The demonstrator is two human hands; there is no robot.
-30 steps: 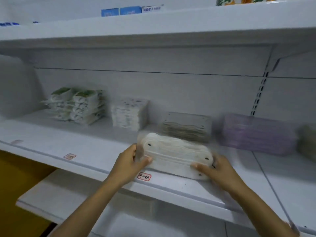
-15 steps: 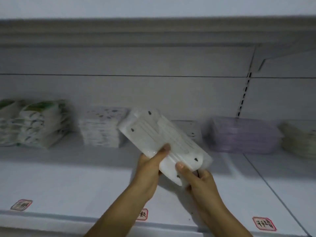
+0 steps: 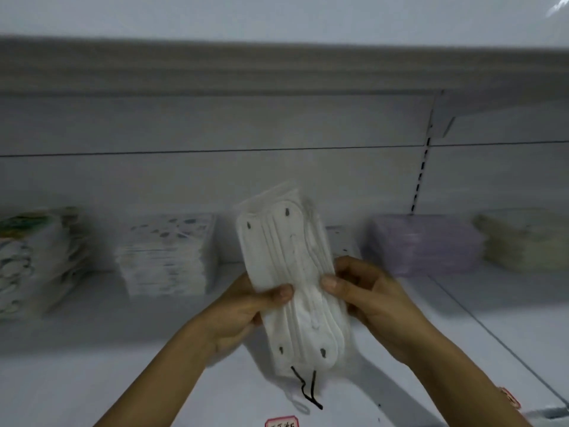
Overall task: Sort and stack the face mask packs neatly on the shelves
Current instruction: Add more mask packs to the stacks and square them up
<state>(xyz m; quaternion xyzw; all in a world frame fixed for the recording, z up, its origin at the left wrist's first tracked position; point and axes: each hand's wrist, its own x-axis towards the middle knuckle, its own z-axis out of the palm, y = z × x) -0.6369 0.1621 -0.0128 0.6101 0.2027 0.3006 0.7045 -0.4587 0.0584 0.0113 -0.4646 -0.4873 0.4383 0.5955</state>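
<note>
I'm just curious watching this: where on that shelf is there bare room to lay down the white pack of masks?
The front of the shelf lies bare, left of the left hand and below the stacks. Another bare strip runs right of the right hand, before the purple stack. The back row is crowded; the white pack hides its middle.
</note>
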